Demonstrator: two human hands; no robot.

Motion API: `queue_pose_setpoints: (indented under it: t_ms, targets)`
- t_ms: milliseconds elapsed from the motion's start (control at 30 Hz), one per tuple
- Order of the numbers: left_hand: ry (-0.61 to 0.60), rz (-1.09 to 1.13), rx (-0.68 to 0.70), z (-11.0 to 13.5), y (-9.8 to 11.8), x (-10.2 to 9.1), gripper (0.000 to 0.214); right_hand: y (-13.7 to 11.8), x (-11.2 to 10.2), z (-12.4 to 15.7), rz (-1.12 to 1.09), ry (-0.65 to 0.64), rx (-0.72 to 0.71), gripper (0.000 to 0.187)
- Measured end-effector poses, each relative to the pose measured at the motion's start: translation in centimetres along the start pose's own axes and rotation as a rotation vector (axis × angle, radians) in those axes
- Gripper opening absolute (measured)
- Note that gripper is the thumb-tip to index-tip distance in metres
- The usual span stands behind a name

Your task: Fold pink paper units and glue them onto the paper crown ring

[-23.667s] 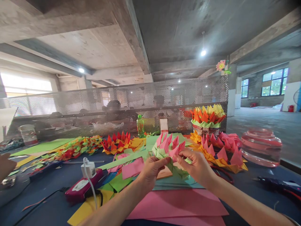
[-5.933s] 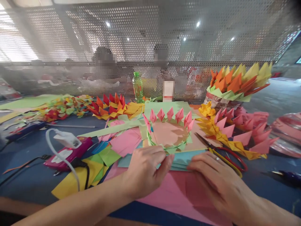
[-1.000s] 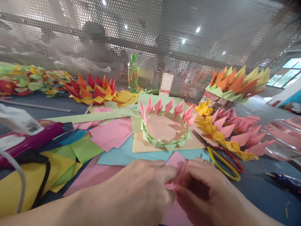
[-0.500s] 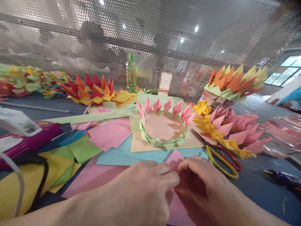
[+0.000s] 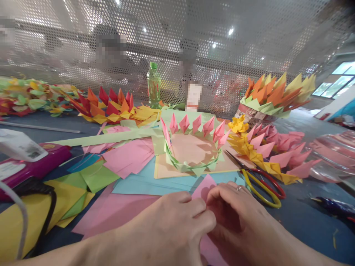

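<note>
Between my two hands is a piece of pink paper (image 5: pixel 204 186), its pointed tip showing above the fingers. My left hand (image 5: pixel 180 225) is closed on it, fingers bent and knuckles toward the camera. Curved around its right side, my right hand (image 5: pixel 234 212) grips the same paper with thumb and fingers; a ring is on one finger. The fingertips are partly hidden. Just beyond the hands stands a ring of folded green paper (image 5: pixel 198 171) with pink pointed petals (image 5: pixel 208 126) along its far side. Pink sheets (image 5: pixel 111 214) lie under my left forearm.
Red-and-yellow scissors (image 5: pixel 259 184) lie right of my right hand, with a dark pen-like tool (image 5: pixel 332 208) farther right. Yellow and pink folded strips (image 5: pixel 266 162) sit behind. At left are a purple device (image 5: pixel 52 155) and a black cable (image 5: pixel 52 210). A green bottle (image 5: pixel 154 87) stands behind.
My left hand has shifted slightly right over the pink paper, its fingers closer to the right hand. The right hand has moved only a little; both still hold the paper.
</note>
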State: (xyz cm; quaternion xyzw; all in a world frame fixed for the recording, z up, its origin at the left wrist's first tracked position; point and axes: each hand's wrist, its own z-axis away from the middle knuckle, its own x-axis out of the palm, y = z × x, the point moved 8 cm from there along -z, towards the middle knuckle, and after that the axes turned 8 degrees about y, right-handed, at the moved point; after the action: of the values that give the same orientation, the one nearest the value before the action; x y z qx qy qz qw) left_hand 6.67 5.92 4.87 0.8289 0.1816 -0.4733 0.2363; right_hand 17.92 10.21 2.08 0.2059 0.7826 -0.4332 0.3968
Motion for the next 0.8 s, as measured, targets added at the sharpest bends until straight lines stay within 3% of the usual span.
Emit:
queue_pose_setpoints:
  t_ms: [133,333,433,567,800]
  targets:
    - [-0.057,0.024,-0.071,0.1,-0.6,0.4,0.008,0.7,0.3,0.3,-0.028,-0.057,0.049,0.014]
    - [-0.075,0.039,-0.091,0.1,-0.7,0.1,0.011,2.2,0.4,0.6,-0.147,-0.136,0.14,0.022]
    - [-0.049,0.068,-0.088,0.1,-0.9,-0.1,0.013,2.2,0.1,0.4,-0.164,-0.191,0.167,0.03]
    - [-0.041,0.075,-0.087,0.3,-1.1,0.0,0.01,1.7,-0.3,0.1,-0.171,-0.238,0.182,0.024]
    - [-0.105,0.098,-0.129,-0.3,-1.6,0.2,0.013,1.2,-0.5,0.2,-0.199,-0.242,0.131,0.033]
